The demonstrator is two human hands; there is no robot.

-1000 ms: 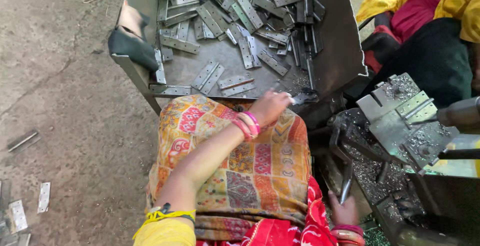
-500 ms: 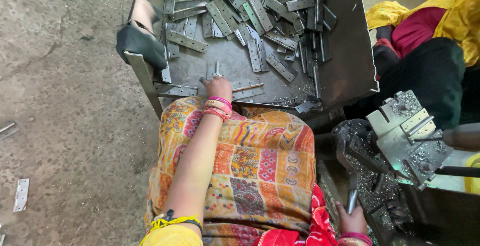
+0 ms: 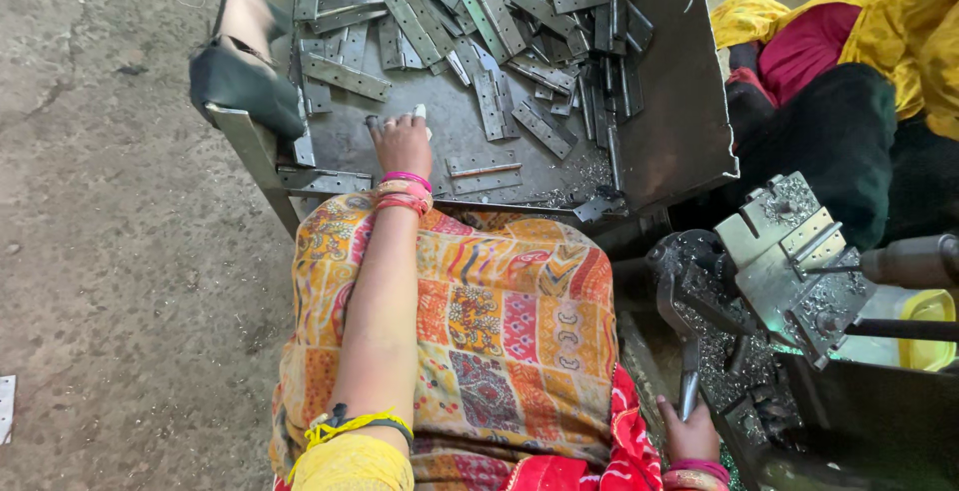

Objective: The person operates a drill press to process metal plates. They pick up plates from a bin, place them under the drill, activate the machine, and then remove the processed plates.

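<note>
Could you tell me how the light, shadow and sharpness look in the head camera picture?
Head view: soft, even daylight with no hard shadows; the metal tray and its hinge plates show dull sheen, no harsh glare. The left hand on the tray floor is fairly sharp; the right hand on the lever handle sits in dimmer light beside the dark press. Edges bow slightly from the wide lens.

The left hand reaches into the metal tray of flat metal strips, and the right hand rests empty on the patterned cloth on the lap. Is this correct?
Not quite. The left hand does reach into the metal tray among the flat metal strips. But the right hand is not empty on the patterned cloth: the head view shows it gripping a metal lever beside the lap.
</note>
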